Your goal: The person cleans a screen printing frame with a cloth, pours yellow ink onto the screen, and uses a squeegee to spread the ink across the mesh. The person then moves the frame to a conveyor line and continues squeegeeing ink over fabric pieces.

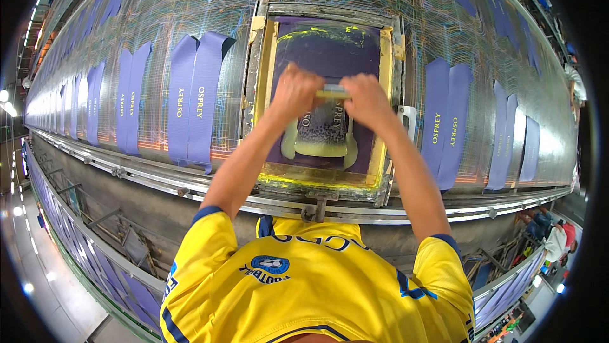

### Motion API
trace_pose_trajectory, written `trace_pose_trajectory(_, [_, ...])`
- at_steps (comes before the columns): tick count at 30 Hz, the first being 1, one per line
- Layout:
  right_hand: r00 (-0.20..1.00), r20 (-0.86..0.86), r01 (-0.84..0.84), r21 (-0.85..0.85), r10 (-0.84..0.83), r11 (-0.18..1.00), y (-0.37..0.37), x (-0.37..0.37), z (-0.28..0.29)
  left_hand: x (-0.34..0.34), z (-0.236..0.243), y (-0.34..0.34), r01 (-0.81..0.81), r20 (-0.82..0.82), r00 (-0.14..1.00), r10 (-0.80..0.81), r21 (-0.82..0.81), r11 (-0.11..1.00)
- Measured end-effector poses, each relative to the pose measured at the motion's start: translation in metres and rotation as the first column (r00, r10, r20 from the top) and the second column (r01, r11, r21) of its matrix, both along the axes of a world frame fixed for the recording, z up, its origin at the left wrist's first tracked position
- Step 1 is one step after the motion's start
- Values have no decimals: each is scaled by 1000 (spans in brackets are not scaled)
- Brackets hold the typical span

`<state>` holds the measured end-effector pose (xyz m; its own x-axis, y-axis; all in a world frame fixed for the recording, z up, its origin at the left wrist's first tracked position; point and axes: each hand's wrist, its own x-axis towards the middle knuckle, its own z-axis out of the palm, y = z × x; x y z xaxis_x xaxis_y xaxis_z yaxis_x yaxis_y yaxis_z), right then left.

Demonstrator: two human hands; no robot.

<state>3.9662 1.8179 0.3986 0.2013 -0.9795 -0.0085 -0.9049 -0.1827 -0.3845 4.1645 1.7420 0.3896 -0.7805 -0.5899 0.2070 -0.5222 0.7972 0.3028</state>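
A screen-printing frame lies flat on the long table in front of me, tape and yellow ink along its edges. Over its dark purple mesh I grip a squeegee with both hands. My left hand is closed round its left end, my right hand round its right end. The squeegee's lower edge is partly hidden by my hands. Nearer me, a pale yellow-green ink smear curves across the mesh below dark lettering. Bright yellow streaks mark the mesh's far part.
Pairs of purple fabric pieces with yellow lettering lie left and right of the frame, with more along the table. A metal rail runs along the near edge. More purple pieces hang on a rack at lower left.
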Motion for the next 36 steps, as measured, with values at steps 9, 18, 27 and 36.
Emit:
trace_pose_trajectory(9, [997,72,17,-90,-10,996,65,28,-27,29,-31,65,-18,-116,993,21,33,999])
trace_pose_trajectory(18, [999,-41,-1,48,3,999,13,6,-2,5,-2,13,6,20,1000,-6,-2,1000])
trace_pose_trajectory(27, [989,124,93,-80,-82,992,-21,-9,-26,-15,-17,-28,36,-149,988,-39,-24,999])
trace_pose_trajectory(36, [975,215,-104,223,55,969,110,46,18,63,-16,133,-83,-35,996,85,61,995])
